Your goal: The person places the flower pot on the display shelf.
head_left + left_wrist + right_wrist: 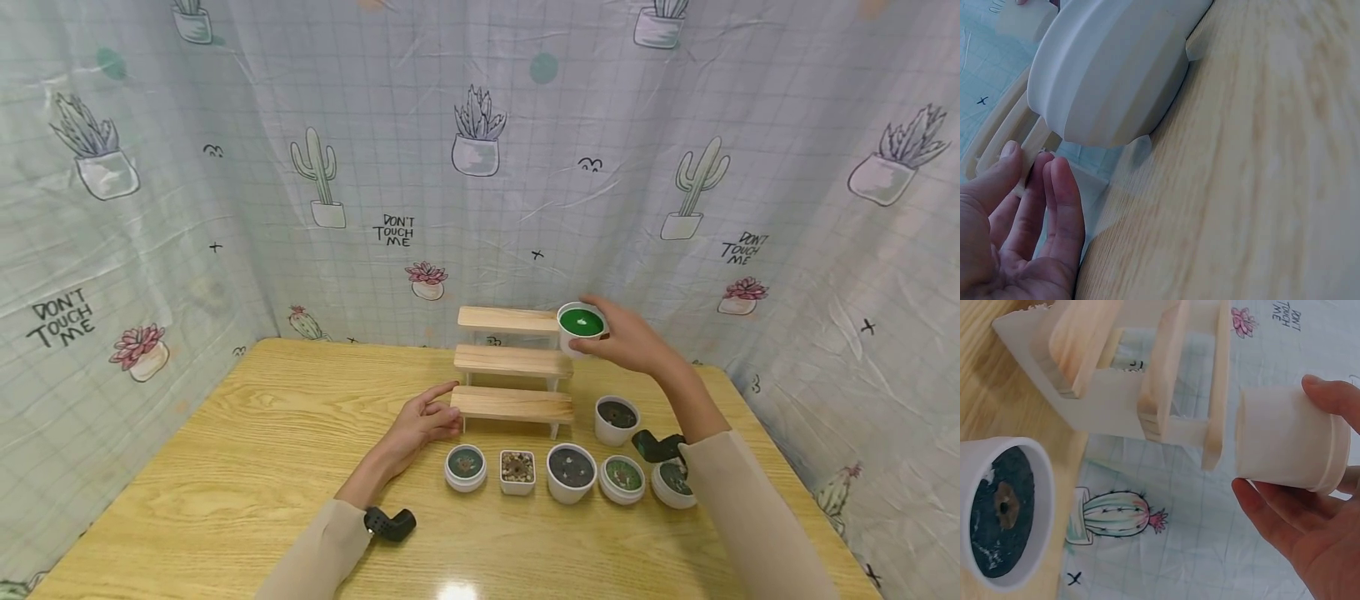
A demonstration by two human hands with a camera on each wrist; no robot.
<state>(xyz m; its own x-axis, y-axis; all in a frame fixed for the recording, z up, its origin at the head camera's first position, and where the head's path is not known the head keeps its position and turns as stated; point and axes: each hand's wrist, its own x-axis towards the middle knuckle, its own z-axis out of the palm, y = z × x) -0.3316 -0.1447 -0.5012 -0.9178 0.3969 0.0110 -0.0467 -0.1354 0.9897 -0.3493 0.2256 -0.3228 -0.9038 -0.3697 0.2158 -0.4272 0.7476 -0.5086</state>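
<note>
Right hand (628, 337) grips one pot (581, 325), left hand (418, 422) one shelf (513, 360), with six pots (571, 472) nearby.

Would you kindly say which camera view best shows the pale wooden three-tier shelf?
The head view, showing the shelf nearly whole. The right wrist view shows its right end, cropping the left; the left wrist view shows it partly hidden by a ridged white pot.

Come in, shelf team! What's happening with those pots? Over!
Left hand pinching left end of lowest wooden tier. Right hand holding green-topped white pot aloft by right end of top tier. Six other pots on table, none seen blocking.
</note>
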